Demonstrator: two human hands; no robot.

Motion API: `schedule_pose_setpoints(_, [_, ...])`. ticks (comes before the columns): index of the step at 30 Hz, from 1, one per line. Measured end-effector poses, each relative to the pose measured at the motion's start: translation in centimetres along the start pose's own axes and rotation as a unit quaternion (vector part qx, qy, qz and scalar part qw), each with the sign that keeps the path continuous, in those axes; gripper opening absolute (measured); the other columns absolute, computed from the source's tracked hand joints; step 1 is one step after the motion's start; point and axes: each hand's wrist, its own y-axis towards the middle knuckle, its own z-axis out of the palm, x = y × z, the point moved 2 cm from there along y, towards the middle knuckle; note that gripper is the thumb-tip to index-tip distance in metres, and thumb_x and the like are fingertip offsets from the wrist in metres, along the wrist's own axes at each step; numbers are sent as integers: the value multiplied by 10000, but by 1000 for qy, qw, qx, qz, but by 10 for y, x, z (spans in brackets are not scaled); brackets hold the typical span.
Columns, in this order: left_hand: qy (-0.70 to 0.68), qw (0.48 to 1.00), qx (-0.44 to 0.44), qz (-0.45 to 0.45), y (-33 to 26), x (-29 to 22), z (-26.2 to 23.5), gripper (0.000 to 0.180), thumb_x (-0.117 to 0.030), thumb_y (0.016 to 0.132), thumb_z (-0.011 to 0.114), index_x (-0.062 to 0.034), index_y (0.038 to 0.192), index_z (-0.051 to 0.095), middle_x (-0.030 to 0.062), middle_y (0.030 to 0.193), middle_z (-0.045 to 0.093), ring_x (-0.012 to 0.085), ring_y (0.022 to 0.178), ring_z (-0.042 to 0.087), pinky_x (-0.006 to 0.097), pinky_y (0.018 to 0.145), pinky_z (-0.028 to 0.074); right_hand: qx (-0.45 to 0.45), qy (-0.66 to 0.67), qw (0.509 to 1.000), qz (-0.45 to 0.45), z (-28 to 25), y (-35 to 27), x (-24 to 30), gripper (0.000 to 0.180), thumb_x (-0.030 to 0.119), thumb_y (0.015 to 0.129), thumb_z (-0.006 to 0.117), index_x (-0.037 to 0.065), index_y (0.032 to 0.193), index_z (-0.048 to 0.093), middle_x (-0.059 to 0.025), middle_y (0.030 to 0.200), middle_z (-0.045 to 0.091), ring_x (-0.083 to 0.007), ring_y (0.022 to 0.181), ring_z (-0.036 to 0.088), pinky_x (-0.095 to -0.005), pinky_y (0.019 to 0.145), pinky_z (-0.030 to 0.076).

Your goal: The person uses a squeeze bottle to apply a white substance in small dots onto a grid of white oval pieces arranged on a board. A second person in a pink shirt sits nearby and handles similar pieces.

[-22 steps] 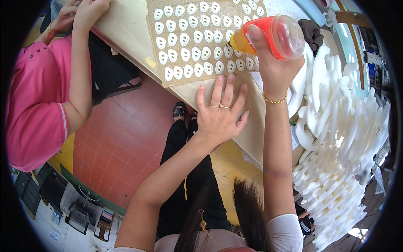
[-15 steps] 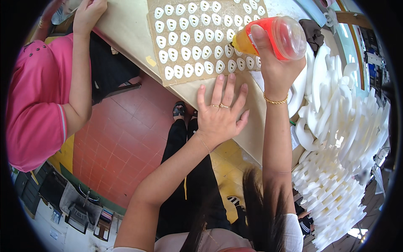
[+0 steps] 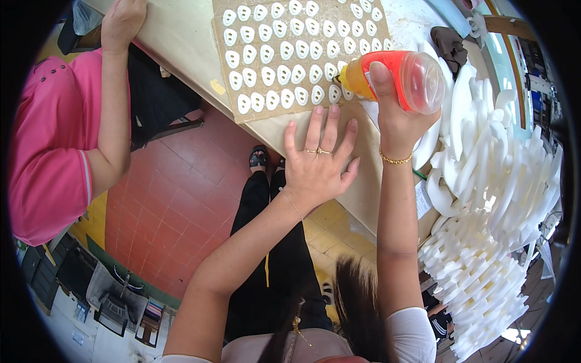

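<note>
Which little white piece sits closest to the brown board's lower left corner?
The leftmost white piece in the bottom row; every other visible piece lies further right along that row or higher up the board.

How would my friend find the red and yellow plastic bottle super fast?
Start at the long beige table and find the flat brown board with rows of rounded white pieces. At the board's lower right, the person's bare right hand grips the bottle. Its bright red and yellow set it apart from those pieces.

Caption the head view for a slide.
Right hand holds a red-yellow bottle over rows of white pieces on a brown board; left hand rests near its edge.
</note>
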Motion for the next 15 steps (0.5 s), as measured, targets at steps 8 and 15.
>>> schedule_pose_setpoints(8, [-15, 1000, -15, 1, -1, 3, 2, 511, -455, 751, 635, -196, 1190, 607, 124, 1477, 327, 313, 1368, 282, 595, 1034, 184, 12, -12, 997, -79, 9, -8, 6, 401, 230, 614, 905, 20, 842, 652, -40, 740, 623, -142, 622, 604, -252, 540, 471])
schedule_pose_setpoints(15, [-9, 1000, -13, -2, -1, 2, 2, 530, -453, 759, 625, -199, 1223, 589, 131, 1469, 340, 314, 1358, 299, 595, 1039, 177, 56, -115, 981, -143, 17, 3, 10, 408, 230, 673, 885, 6, 905, 634, -50, 825, 657, -138, 690, 616, -265, 657, 515])
